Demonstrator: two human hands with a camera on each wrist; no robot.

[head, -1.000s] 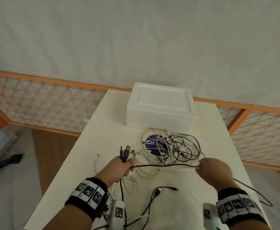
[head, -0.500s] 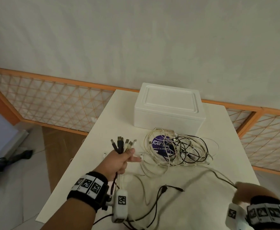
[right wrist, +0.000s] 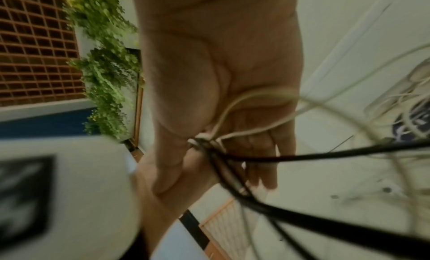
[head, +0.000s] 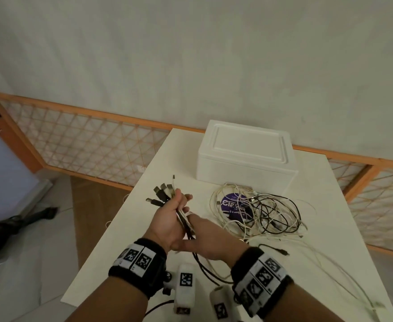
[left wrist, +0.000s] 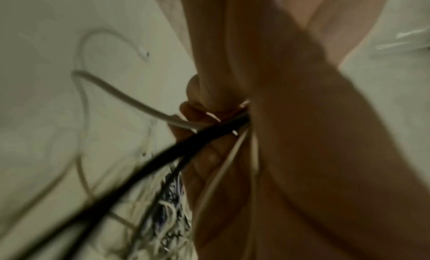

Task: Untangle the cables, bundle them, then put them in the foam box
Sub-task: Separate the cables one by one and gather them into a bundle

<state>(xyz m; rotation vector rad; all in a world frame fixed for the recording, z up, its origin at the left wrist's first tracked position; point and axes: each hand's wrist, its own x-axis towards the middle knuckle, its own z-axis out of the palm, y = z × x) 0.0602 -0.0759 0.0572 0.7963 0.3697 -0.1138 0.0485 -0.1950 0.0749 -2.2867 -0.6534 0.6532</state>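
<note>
My left hand (head: 171, 220) grips a bunch of black and white cables, their plugs (head: 164, 192) fanning out above the fist. In the left wrist view its fingers (left wrist: 197, 102) curl round the cables (left wrist: 186, 139). My right hand (head: 210, 240) lies against the left one just below that grip. Its fingers (right wrist: 260, 164) are straight, and the cables (right wrist: 209, 150) run through the gap between thumb and forefinger. A tangle of cables (head: 267, 217) lies on a purple disc (head: 234, 205). Behind it stands the white foam box (head: 246, 156), lid on.
The white table (head: 139, 231) ends close on my left, with floor beyond. Loose white cables (head: 330, 266) and a black plug (head: 284, 252) trail to the right front. An orange lattice fence (head: 86, 145) runs behind the table. Something dark (head: 16, 225) lies on the floor.
My right hand, which had drawn a cable out to the lower right, has come back against the left hand. The left hand has turned and holds the plugs higher.
</note>
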